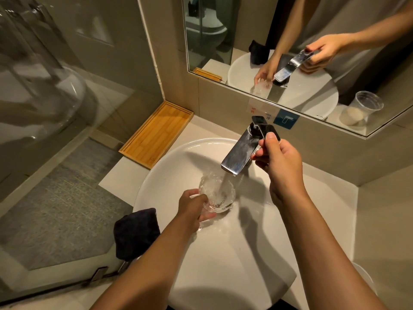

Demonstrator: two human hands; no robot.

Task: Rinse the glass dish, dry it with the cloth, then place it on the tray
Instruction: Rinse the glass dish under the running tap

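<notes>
Under running faucet (239,153): left hand (192,205) grip closed round glass dish (218,194); right hand (279,162) pinching faucet lever (264,128).

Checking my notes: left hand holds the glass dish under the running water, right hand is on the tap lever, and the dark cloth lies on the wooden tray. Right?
Not quite. In the head view the cloth lies on the counter by the sink's near-left rim; the tray is bare. The left hand does hold the dish under the water, right hand on the lever.

1. The clear glass dish (218,196) sat low in the white basin under running water, tilted, gripped at its near-left edge.
2. The dark cloth (135,233) lay bunched on the basin's left rim.
3. The empty wooden tray (157,134) rested on the counter's far-left corner.
</notes>
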